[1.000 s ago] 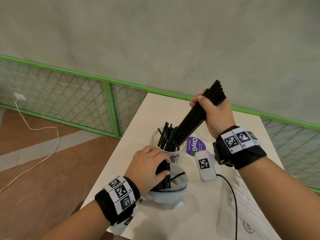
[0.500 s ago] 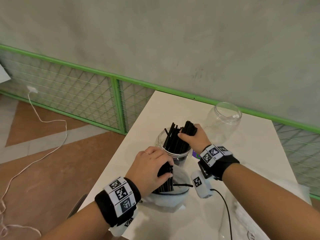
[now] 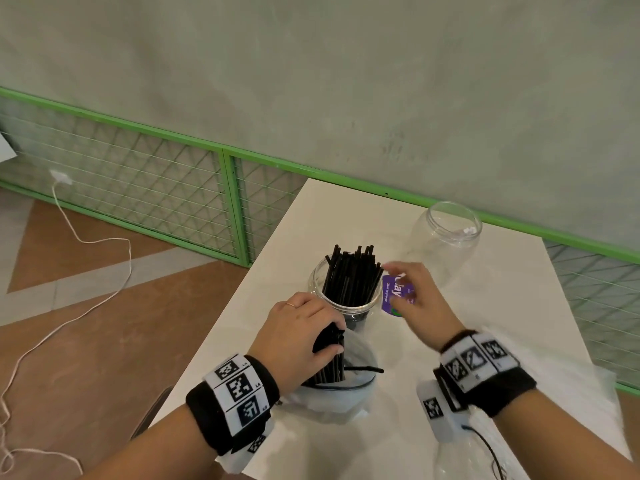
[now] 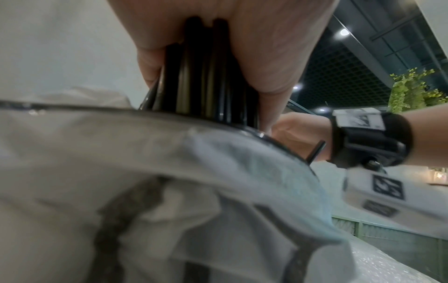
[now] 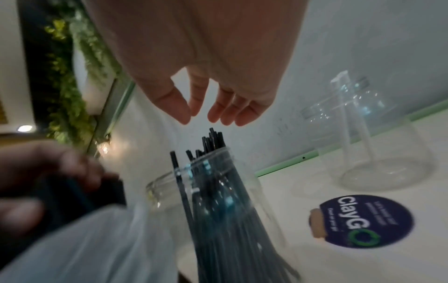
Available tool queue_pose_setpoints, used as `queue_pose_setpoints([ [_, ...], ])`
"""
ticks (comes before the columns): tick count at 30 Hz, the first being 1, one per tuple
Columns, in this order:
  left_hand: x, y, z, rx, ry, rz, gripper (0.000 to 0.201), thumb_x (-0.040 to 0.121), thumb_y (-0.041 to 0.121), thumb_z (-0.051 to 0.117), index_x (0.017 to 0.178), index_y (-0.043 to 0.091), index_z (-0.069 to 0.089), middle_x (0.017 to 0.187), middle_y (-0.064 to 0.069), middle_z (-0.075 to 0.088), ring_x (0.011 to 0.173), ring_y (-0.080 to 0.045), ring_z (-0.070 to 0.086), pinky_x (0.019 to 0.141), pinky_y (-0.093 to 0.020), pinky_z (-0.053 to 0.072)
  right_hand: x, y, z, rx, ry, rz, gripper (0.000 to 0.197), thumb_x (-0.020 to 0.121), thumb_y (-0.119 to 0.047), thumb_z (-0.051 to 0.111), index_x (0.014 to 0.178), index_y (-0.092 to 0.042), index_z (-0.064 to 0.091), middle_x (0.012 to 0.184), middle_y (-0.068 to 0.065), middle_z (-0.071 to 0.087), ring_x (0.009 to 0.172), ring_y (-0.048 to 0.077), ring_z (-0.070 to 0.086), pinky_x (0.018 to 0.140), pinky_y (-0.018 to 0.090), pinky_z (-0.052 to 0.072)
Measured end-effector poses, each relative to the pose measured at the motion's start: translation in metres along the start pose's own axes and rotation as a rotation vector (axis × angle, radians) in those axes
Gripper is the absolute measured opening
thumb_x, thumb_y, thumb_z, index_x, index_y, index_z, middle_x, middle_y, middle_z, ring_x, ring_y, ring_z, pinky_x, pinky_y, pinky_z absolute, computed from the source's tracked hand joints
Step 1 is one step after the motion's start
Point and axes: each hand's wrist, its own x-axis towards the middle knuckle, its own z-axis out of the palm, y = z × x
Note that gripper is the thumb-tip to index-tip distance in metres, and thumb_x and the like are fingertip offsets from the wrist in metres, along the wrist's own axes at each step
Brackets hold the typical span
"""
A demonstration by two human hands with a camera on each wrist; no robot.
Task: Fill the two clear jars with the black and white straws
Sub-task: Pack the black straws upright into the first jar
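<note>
A clear jar (image 3: 317, 289) (image 5: 244, 191) stands mid-table, packed with black straws (image 3: 349, 277) (image 5: 213, 145) poking out of its mouth. My right hand (image 3: 412, 299) (image 5: 206, 114) hovers just right of it, fingers relaxed and holding nothing. My left hand (image 3: 301, 337) grips a bundle of black straws (image 3: 330, 365) (image 4: 206, 76) standing in a clear plastic bag (image 3: 360, 358) (image 4: 169, 172) in front of the jar. A second clear jar (image 3: 446, 237) (image 5: 368, 143) stands at the back right with one white straw in it.
A round purple sticker (image 3: 396, 294) (image 5: 361, 222) lies on the white table (image 3: 485, 323) beside the full jar. More clear plastic wrapping (image 3: 561, 403) lies at the right front. The table's left edge drops to a wooden floor; a green mesh fence runs behind.
My right hand lowered its bundle of black straws into the near jar, let go and drew back to the right, now holding nothing. The left hand kept its hold on the bagged bundle.
</note>
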Motion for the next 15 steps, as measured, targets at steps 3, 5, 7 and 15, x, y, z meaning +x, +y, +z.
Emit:
queue_pose_setpoints([
  [3,0.000,0.000,0.000,-0.005,0.013,0.008,0.025,0.075,0.052,0.050,0.099,0.041,0.050,0.103,0.023,0.056,0.109,-0.007,0.046,0.081,-0.029,0.039,-0.038,0.004,0.007,-0.047,-0.148,-0.001,0.060,0.064,-0.034,0.049,0.122,-0.047,0.037,0.126,-0.023,0.035,0.116,-0.002,0.040,0.093,0.009,0.032],
  [5,0.000,0.000,0.000,-0.015,0.022,0.018,0.025,0.076,0.051,0.052,0.098,0.041,0.050,0.103,0.023,0.057,0.108,-0.007,0.047,0.079,-0.029,0.039,-0.059,0.006,0.019,-0.074,-0.215,-0.008,0.067,0.064,-0.039,0.055,0.126,-0.048,0.032,0.131,-0.024,0.028,0.122,0.002,0.036,0.096,0.011,0.030],
  [7,0.000,0.000,-0.001,-0.023,0.025,0.026,0.024,0.076,0.050,0.053,0.098,0.040,0.052,0.103,0.022,0.057,0.107,-0.008,0.046,0.079,-0.031,0.041,-0.075,0.012,0.035,-0.076,-0.232,-0.054,0.070,0.066,-0.042,0.066,0.128,-0.050,0.033,0.133,-0.019,0.027,0.125,0.007,0.035,0.103,0.018,0.031],
  [15,-0.002,0.006,-0.011,-0.203,0.018,0.007,0.044,0.075,0.057,0.060,0.113,0.036,0.052,0.113,0.020,0.051,0.108,-0.002,0.045,0.092,-0.032,0.042,-0.076,0.014,0.080,0.036,-0.215,0.058,0.064,0.061,-0.043,0.082,0.116,-0.037,0.051,0.117,-0.012,0.046,0.109,-0.002,0.047,0.093,0.016,0.039],
])
